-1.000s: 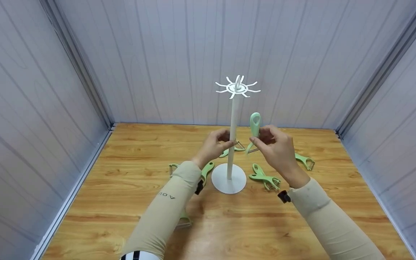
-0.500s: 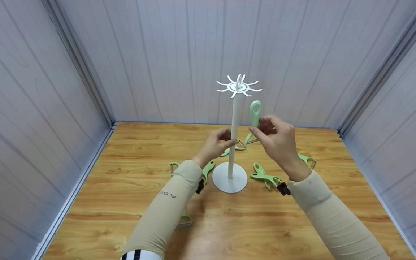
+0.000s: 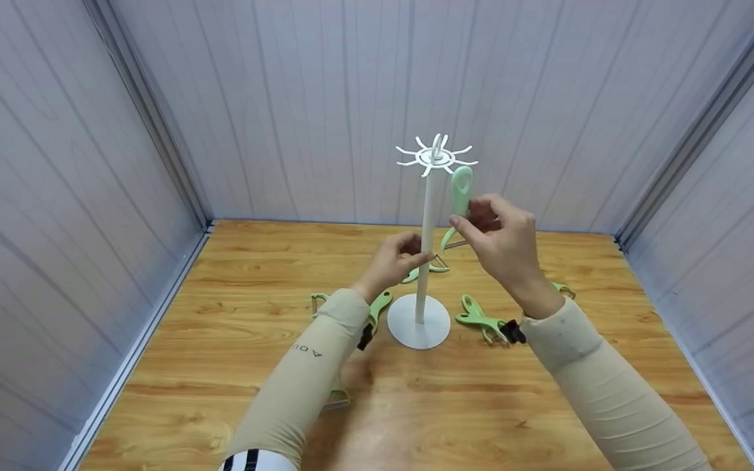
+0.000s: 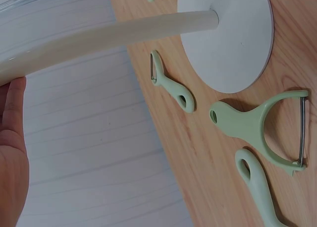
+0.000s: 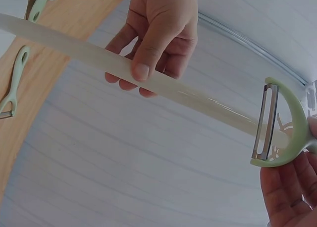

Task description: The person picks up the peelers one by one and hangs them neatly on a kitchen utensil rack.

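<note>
A white stand has an upright pole (image 3: pixel 428 209), a round base (image 3: pixel 410 333) and a ring of curved hooks (image 3: pixel 434 157) on top. Partway up, my left hand (image 3: pixel 390 265) grips the pole; the right wrist view shows its thumb (image 5: pixel 143 63) and fingers wrapped about it. My right hand (image 3: pixel 504 239) pinches a light green Y-shaped peeler (image 3: pixel 461 190). Its holed handle end points up, just below and right of the hooks, apparently close to them; whether they touch I cannot tell. The metal blade (image 5: pixel 266 120) hangs at the lower end.
Several more green peelers lie on the wooden table (image 3: pixel 220 288): a crossed pair (image 3: pixel 478 320) right of the base, one (image 3: pixel 442 263) behind the pole, and others left, partly hidden by my left arm. Panelled walls (image 3: pixel 298 118) enclose the table's back and sides.
My right hand has raised the peeler from mid-pole height to just under the hooks. The left hand keeps its hold on the pole, with the view shifting slightly.
</note>
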Action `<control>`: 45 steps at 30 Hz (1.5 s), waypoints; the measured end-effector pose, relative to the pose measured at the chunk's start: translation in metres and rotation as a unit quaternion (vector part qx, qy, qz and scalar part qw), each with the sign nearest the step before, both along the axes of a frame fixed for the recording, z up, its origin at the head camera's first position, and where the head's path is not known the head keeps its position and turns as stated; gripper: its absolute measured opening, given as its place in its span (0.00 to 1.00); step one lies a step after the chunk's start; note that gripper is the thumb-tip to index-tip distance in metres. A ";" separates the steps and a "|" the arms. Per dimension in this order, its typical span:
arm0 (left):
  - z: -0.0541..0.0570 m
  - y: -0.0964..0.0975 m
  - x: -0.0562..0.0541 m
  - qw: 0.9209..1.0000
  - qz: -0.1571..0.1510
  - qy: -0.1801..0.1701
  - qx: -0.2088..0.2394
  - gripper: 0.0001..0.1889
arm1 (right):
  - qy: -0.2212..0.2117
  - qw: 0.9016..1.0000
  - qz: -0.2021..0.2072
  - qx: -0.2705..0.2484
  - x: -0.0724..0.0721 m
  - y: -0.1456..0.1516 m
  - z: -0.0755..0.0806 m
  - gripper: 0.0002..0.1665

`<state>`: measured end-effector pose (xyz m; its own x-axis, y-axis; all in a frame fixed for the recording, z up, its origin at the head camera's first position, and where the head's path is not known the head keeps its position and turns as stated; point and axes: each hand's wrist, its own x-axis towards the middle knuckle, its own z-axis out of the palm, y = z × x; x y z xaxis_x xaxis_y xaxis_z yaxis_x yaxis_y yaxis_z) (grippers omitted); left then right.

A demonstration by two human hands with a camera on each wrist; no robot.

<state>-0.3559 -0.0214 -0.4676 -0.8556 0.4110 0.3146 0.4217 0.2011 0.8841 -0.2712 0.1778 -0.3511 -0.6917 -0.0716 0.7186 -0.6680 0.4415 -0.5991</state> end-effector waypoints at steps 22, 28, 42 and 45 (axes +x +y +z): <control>-0.001 0.001 -0.002 1.000 -0.010 -0.003 0.007 0.12 | -0.027 1.000 -0.016 0.005 -0.015 -0.012 -0.005 0.11; 0.000 0.002 -0.002 1.000 -0.007 0.002 0.003 0.10 | -0.028 0.999 -0.020 0.008 -0.014 -0.013 -0.010 0.13; 0.001 0.001 0.000 1.000 -0.001 0.001 -0.013 0.11 | -0.047 0.997 -0.054 0.026 -0.009 0.007 -0.027 0.20; 0.000 0.002 0.000 1.000 -0.002 0.000 -0.014 0.12 | -0.049 0.996 -0.062 0.036 -0.008 0.015 -0.032 0.20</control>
<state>-0.3560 -0.0195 -0.4673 -0.8538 0.4230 0.3033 0.4232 0.2248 0.8777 -0.2793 0.1926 -0.3832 -0.7650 -0.0295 0.6433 -0.5454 0.5609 -0.6228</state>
